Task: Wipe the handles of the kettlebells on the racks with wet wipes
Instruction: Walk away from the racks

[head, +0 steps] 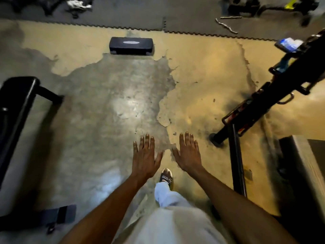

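Bare skin only on both sets of fingers: left hand (145, 155) and right hand (189, 154) held out palm-down over the floor (109, 106), fingers straight and slightly spread, nothing in either, hands near each other but apart, thumbs pointing inward. No wipe in hand. Below and btwn them, one shoe (166, 176) and a pale trouser leg (165, 194), so person looks to be mid-step. Floor is patchy, tan coating peeled back to grey concrete. Further out: black step platform (131, 45) lying flat ahead, long axis left-right; dark foam mats (123, 18) beyond it; black padded bench (15, 103) at left edge; black metal frame (274, 95) at right, running diagonally from lower-centre up to the right edge. A blue-and-white pack (288, 44) sits on its upper end, poss. the wet wipes, too blurred to confirm. Kettlebells and racks: not in view anywhere, so handle direction and long axis cannot be told. Progress, judged: no handle wiping evident, no wipe taken yet; looks like the very start. Left to do: fetch a wipe, find the racks, wipe each handle.
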Demonstrator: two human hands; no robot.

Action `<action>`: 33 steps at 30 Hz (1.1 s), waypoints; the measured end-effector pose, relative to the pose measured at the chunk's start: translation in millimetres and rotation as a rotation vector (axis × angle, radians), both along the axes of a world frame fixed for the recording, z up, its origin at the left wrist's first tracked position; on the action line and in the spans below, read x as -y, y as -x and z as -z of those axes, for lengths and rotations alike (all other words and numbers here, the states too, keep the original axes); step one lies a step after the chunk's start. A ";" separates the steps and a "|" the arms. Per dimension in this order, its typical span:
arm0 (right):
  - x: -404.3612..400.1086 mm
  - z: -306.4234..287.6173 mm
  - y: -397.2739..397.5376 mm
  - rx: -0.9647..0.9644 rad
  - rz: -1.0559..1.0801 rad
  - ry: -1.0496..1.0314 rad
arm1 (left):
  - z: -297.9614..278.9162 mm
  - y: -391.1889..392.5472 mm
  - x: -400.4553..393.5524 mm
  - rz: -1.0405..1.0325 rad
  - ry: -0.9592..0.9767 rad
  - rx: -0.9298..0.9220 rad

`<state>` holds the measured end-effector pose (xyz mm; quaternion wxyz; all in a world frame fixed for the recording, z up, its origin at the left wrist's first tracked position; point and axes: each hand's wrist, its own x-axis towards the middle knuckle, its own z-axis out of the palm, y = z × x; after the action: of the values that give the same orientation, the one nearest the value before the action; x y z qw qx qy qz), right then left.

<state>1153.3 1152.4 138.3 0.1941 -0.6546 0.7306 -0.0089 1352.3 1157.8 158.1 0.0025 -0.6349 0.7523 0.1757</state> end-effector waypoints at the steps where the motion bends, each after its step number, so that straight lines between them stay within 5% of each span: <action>1: 18.3 -0.3 -1.3 0.011 -0.018 -0.012 | -3.3 -0.8 15.5 -0.021 -0.014 0.004; 15: 316.2 -4.8 39.4 0.041 -0.078 -0.091 | -1.0 45.9 311.5 -0.133 -0.062 -0.067; 33: 679.7 -3.6 214.2 -0.031 0.313 -0.068 | -12.8 213.6 776.8 0.313 -0.087 -0.055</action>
<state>939.0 472.8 141.8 0.2011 -0.5258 0.8265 -0.0044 1138.7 381.0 170.8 0.0367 -0.5041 0.8336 0.2227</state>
